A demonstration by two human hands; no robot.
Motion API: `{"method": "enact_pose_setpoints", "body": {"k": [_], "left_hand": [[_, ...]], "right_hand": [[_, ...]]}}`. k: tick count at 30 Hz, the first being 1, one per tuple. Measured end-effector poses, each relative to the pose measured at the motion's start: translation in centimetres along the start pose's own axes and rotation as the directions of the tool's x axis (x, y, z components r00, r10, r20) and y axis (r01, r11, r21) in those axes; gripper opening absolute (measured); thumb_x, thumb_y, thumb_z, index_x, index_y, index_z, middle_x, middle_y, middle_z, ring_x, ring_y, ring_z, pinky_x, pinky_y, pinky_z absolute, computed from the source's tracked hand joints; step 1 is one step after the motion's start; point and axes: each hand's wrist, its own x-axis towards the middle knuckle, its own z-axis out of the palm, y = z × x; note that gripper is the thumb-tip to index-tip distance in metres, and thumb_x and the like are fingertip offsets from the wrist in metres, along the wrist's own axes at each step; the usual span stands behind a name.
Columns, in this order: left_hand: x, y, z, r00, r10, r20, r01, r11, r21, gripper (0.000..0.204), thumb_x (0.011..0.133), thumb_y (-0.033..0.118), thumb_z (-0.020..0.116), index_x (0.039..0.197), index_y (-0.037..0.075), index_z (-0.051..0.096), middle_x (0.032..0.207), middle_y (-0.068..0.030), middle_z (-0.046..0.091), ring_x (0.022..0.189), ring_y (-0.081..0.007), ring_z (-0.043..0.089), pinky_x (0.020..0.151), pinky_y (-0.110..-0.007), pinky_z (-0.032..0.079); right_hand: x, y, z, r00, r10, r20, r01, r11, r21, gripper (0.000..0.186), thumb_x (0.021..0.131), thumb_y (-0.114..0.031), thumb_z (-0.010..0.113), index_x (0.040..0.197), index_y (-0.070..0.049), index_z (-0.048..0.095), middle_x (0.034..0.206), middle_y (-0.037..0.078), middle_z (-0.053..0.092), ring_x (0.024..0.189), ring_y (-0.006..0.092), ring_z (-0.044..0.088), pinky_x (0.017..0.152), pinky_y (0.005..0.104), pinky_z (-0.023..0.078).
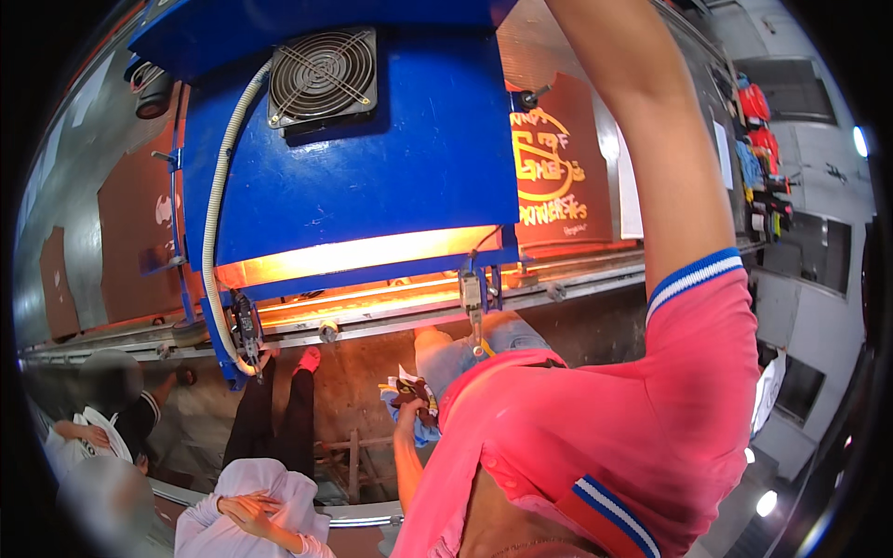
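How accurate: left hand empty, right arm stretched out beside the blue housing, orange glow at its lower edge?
Wrong on the left hand: head view shows it holding a crumpled, multicoloured bundle. Right arm stretched out beside the blue housing, orange glow at its lower edge: correct.

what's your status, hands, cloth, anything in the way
Left hand gripping bundled cloth. Right hand out of view. Blue machine ahead, glowing underneath.

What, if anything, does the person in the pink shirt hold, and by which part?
The left hand grips a crumpled, multicoloured cloth-like bundle, seemingly around its middle. The right hand is out of view, so its hold cannot be told.
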Motion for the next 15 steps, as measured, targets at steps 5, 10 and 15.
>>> {"method": "enact_pose_setpoints", "body": {"k": [5, 10, 15], "left_hand": [[1.6, 5.4, -2.5, 0.945, -0.158, 0.286, 0.069, 0.952, 0.299, 0.01, 0.073, 0.011, 0.062, 0.081, 0.006, 0.064, 0.074, -0.0008, 0.062, 0.07, -0.0123, 0.058, 0.066, -0.028, 0.045], [-0.2, 8.9, -1.7, 0.834, -0.153, 0.531, -0.022, 0.951, 0.31, 0.023, 0.076, 0.006, 0.059, 0.098, 0.003, 0.064, 0.086, -0.002, 0.064, 0.078, -0.0122, 0.06, 0.071, -0.028, 0.047], [-3.8, 8.4, 5.8, 0.785, -0.176, 0.594, -0.043, 0.941, 0.336, 0.037, 0.074, 0.0, 0.06, 0.111, 0.002, 0.061, 0.101, -0.0025, 0.064, 0.093, -0.014, 0.06, 0.083, -0.028, 0.046]], "right_hand": [[-14.5, -12.0, -1.5, 0.999, -0.046, 0.023, 0.016, 0.701, 0.713, 0.038, 0.098, -0.042, 0.053, 0.107, -0.009, 0.07, 0.1, 0.013, 0.07, 0.095, 0.024, 0.066, 0.091, 0.0396, 0.049], [-33.6, -22.5, 3.6, 0.768, -0.356, 0.533, -0.358, 0.453, 0.817, 0.046, 0.086, -0.035, 0.072, 0.117, -0.003, 0.065, 0.112, 0.013, 0.068, 0.108, 0.0256, 0.063, 0.095, 0.0374, 0.047], [-54.9, -28.2, 9.1, 0.54, -0.499, 0.677, -0.69, 0.198, 0.696, 0.058, 0.085, -0.033, 0.072, 0.131, -0.001, 0.055, 0.12, 0.018, 0.065, 0.113, 0.0288, 0.061, 0.098, 0.039, 0.046]]}}
